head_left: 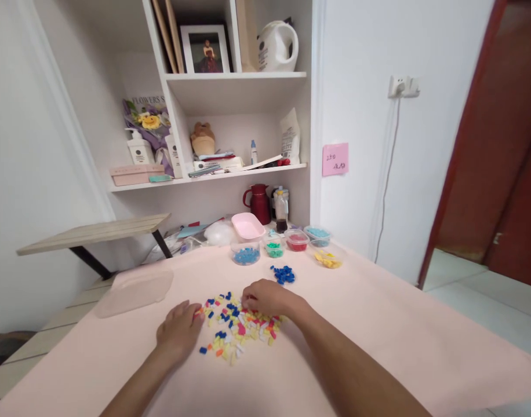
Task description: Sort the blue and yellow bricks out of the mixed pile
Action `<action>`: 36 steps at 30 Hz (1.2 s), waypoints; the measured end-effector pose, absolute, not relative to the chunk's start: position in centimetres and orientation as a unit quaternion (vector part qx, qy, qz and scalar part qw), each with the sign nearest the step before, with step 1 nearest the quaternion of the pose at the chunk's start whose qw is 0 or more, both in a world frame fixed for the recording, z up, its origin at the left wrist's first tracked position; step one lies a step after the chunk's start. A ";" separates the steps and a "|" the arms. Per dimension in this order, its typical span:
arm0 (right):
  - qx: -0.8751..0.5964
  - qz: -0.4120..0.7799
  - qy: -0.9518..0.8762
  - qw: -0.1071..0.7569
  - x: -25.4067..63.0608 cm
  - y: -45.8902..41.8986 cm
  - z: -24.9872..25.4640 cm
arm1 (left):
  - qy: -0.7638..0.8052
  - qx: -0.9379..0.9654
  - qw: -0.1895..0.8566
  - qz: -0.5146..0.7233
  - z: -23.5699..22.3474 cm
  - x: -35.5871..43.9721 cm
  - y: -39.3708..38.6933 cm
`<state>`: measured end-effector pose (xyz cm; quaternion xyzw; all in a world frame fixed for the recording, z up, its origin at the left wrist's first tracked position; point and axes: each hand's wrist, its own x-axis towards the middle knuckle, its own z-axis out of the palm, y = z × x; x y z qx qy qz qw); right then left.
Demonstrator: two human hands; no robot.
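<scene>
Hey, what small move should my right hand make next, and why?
Probably have your right hand pick a navy piece from the mixed pile and set it on the navy heap: that heap looks all one colour, while the pile mixes several.

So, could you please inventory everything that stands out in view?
Tabletop: one, pale pink, foreground
Mixed pieces: many, multicoloured, tabletop centre
Blue pile: one, dark blue, beyond mixed pieces
Filled containers: five, clear, tabletop's far side
Basin: one, pink, behind containers
Flat tray: one, translucent, tabletop's left
Shelves: one unit, white, back
Shelf items: many, various colours, shelves
Pitcher: one, dark red, below shelves
Bottle: one, clear, beside pitcher
Note: one, pink, beside shelves
Door: one, reddish brown, right
Plank ledge: one, brown, left
Left hand: one, bare, pieces' left edge
Right hand: one, bare, over pieces
</scene>
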<state>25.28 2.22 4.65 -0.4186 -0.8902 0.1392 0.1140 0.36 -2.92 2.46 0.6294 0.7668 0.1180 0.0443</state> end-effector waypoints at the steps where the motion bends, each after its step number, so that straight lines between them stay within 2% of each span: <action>1: -0.413 0.155 -0.890 0.113 25.3 2.1 4.6 | 0.766 0.634 0.051 0.093 2.1 1.1 -3.3; 4: -0.397 0.179 -0.893 0.112 24.8 1.8 4.5 | 0.755 0.651 0.044 0.069 1.2 3.3 -3.8; 7: -0.395 0.132 -0.899 0.138 24.0 1.6 4.1 | 0.733 0.672 0.041 0.098 0.9 4.6 -3.3; 11: -0.386 0.093 -0.901 0.174 23.7 1.9 3.2 | 0.716 0.678 0.043 0.160 0.6 4.7 -2.3; 16: -0.388 0.104 -0.899 0.173 24.7 2.6 3.1 | 0.710 0.668 0.042 0.221 0.0 4.1 -1.7; 22: -0.381 0.122 -0.894 0.203 24.4 2.2 3.8 | 0.676 0.616 0.091 0.394 0.2 3.0 -1.5; 27: -0.373 0.119 -0.898 0.199 23.1 1.8 3.5 | 0.669 0.591 0.101 0.440 0.4 2.5 -1.6; 29: -0.378 0.140 -0.885 0.231 23.2 2.0 3.6 | 0.666 0.582 0.107 0.455 0.4 2.5 -1.6; 33: -0.380 0.266 -0.823 0.328 24.2 2.7 3.9 | 0.662 0.565 0.122 0.477 0.5 2.4 -1.8; 36: -0.408 0.339 -0.766 0.362 25.1 3.3 4.0 | 0.661 0.544 0.143 0.496 0.7 2.1 -1.9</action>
